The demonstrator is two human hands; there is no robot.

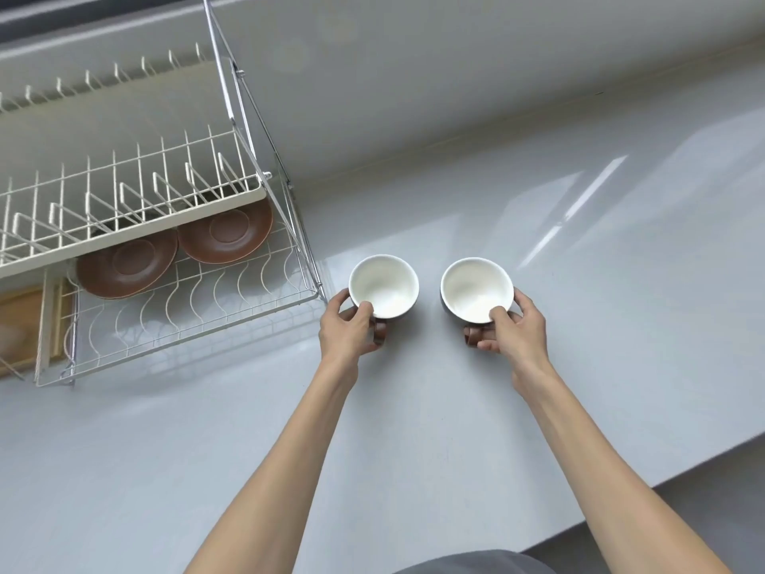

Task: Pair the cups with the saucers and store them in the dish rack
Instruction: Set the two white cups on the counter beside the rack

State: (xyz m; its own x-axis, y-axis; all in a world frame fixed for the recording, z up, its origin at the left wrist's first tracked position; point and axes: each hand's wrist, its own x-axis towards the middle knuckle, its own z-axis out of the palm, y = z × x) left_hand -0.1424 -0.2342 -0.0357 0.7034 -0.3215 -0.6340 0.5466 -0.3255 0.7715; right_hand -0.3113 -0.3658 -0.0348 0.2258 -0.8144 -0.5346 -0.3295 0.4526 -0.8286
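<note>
Two white-lined cups, the left cup (384,285) held in the left hand (349,331) and the right cup (477,290) in the right hand (514,330), each grip closed at the handle, are best lifted level toward the brown saucers (225,232) at ten o'clock on the dish rack (194,321) lower shelf.

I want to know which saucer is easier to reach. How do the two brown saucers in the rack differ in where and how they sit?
The left saucer lies nearer the person and shows most of its face; the right saucer sits farther back, its far edge hidden under the upper tier. The right saucer is closer to the rack's right-hand end and to the cups; the left saucer sits beside the wooden tray. Both are brown, lie flat on the lower wire shelf, and carry no cup.
</note>
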